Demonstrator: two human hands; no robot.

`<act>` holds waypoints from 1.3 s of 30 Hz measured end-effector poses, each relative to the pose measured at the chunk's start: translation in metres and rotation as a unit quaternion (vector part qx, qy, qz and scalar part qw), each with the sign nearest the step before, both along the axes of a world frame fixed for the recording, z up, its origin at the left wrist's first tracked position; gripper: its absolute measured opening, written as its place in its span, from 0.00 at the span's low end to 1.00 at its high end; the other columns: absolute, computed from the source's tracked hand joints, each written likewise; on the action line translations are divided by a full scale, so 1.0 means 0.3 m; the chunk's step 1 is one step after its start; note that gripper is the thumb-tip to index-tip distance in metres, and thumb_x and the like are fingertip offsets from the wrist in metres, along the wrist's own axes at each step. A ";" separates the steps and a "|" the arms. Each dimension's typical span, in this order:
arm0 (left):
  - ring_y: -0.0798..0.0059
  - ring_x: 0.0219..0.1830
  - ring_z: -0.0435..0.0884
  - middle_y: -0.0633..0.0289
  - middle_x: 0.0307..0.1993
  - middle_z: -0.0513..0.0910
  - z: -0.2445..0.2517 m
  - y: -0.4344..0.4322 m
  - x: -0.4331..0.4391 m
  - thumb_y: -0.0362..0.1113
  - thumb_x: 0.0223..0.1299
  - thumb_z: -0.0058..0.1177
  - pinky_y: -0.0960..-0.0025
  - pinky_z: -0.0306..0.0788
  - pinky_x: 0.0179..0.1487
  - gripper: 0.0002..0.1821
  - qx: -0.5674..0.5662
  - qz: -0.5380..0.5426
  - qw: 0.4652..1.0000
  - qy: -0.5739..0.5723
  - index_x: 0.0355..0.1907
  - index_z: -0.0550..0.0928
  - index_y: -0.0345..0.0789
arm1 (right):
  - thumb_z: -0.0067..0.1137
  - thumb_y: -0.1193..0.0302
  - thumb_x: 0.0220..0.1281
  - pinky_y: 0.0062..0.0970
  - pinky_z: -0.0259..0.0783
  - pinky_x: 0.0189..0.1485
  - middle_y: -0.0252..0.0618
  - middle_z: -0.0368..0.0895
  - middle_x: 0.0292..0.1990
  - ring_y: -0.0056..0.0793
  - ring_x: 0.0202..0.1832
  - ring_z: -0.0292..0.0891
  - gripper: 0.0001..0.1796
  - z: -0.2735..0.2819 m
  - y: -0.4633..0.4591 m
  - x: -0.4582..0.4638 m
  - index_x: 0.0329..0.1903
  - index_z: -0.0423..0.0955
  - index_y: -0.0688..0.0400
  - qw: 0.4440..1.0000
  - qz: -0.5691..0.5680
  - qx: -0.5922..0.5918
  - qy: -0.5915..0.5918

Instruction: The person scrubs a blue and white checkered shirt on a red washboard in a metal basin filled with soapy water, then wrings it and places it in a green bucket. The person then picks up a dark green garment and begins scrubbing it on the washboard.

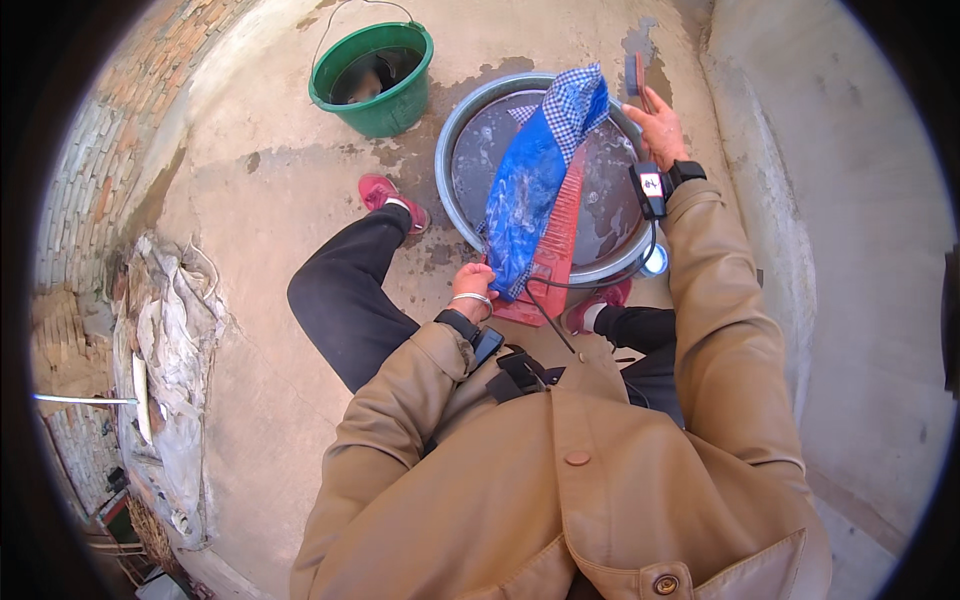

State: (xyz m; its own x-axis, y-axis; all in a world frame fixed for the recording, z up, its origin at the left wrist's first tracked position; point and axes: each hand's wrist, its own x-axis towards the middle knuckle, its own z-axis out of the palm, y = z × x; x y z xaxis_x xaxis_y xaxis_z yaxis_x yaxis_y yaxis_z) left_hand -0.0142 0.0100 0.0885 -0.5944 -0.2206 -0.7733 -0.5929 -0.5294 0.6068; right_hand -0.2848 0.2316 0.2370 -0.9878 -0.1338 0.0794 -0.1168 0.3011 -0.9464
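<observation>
Between my feet stands a round metal basin (452, 187) of cloudy, sudsy water. A red plastic washboard (564, 217) leans in it, its lower end sticking out over the near rim. Wet blue fabric (523, 196) with a blue-and-white checked side lies along the board, its far end standing up over the basin. My left hand (472, 286) grips the near end of that fabric beside the washboard. Above the basin's right rim, my right hand (660, 133) holds a scrub brush (634, 75) by its handle, apart from the fabric.
A green bucket (410, 109) with a wire handle and dark water stands beyond my left foot. Behind the basin's near right rim sits a small white-and-blue container (655, 260). A wall (832, 187) runs along the right. Crumpled sheeting (169, 337) lies by the brick wall (82, 187) on the left.
</observation>
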 end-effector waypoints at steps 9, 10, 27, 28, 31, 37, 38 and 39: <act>0.67 0.26 0.76 0.55 0.39 0.73 -0.154 0.090 -0.063 0.29 0.49 0.55 0.70 0.74 0.18 0.22 -0.173 0.015 0.980 -0.097 0.48 0.65 0.33 | 0.44 0.71 0.60 0.31 0.69 0.33 0.46 0.76 0.24 0.36 0.26 0.74 0.19 -0.423 0.134 0.542 0.55 0.69 0.50 0.955 0.174 0.211 -0.112; 0.67 0.27 0.77 0.54 0.40 0.72 -0.157 0.096 -0.057 0.29 0.49 0.55 0.69 0.74 0.18 0.24 -0.187 -0.004 0.978 -0.096 0.50 0.64 0.32 | 0.45 0.70 0.59 0.37 0.70 0.36 0.49 0.76 0.27 0.45 0.29 0.74 0.19 -0.432 0.093 0.571 0.54 0.69 0.48 0.931 0.231 0.269 -0.083; 0.66 0.15 0.77 0.55 0.23 0.75 -0.210 0.149 -0.019 0.26 0.43 0.56 0.66 0.73 0.15 0.15 -0.269 -0.185 0.939 -0.103 0.34 0.68 0.34 | 0.45 0.73 0.55 0.41 0.70 0.27 0.49 0.77 0.27 0.44 0.26 0.75 0.23 -0.579 -0.051 0.378 0.54 0.69 0.40 0.868 0.258 0.425 0.010; 0.67 0.15 0.77 0.54 0.23 0.75 -0.208 0.148 -0.019 0.27 0.43 0.57 0.66 0.73 0.16 0.15 -0.258 -0.176 0.943 -0.111 0.32 0.67 0.33 | 0.45 0.73 0.55 0.41 0.69 0.27 0.49 0.76 0.24 0.44 0.26 0.75 0.21 -0.586 -0.052 0.353 0.53 0.70 0.41 0.879 0.198 0.433 -0.011; 0.74 0.17 0.75 0.60 0.25 0.72 -0.208 0.141 -0.030 0.26 0.45 0.58 0.73 0.71 0.14 0.17 -0.214 -0.180 0.953 -0.114 0.36 0.66 0.33 | 0.47 0.75 0.53 0.42 0.70 0.30 0.50 0.76 0.27 0.46 0.27 0.75 0.23 -0.554 -0.034 0.375 0.52 0.72 0.41 0.866 0.263 0.423 -0.040; 0.74 0.17 0.75 0.62 0.25 0.71 -0.200 0.143 -0.039 0.26 0.45 0.58 0.72 0.71 0.14 0.17 -0.216 -0.227 0.943 -0.110 0.36 0.66 0.33 | 0.46 0.73 0.56 0.43 0.69 0.29 0.52 0.76 0.26 0.49 0.28 0.74 0.23 -0.614 0.001 0.355 0.55 0.69 0.38 0.877 0.219 0.426 -0.037; 0.73 0.17 0.75 0.63 0.24 0.70 -0.199 0.141 -0.040 0.27 0.45 0.58 0.72 0.71 0.14 0.16 -0.216 -0.229 0.943 -0.114 0.35 0.66 0.33 | 0.46 0.71 0.56 0.41 0.70 0.30 0.49 0.77 0.25 0.45 0.27 0.75 0.21 -0.619 -0.003 0.322 0.53 0.70 0.41 0.867 0.176 0.465 -0.041; 0.73 0.17 0.75 0.63 0.24 0.70 -0.200 0.139 -0.044 0.27 0.45 0.58 0.72 0.71 0.14 0.16 -0.219 -0.236 0.939 -0.116 0.35 0.66 0.33 | 0.46 0.71 0.55 0.42 0.70 0.29 0.49 0.77 0.24 0.45 0.27 0.75 0.21 -0.616 -0.002 0.308 0.53 0.70 0.42 0.877 0.141 0.458 -0.046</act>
State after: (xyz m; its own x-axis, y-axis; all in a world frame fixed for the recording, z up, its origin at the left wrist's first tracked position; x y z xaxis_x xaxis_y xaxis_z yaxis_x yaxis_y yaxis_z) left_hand -0.0276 0.0518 0.0285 -0.5323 -0.3024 -0.7907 -0.8424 0.0975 0.5299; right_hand -0.1925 0.2310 0.0523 -0.9014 -0.3401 -0.2678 -0.2448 0.9107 -0.3328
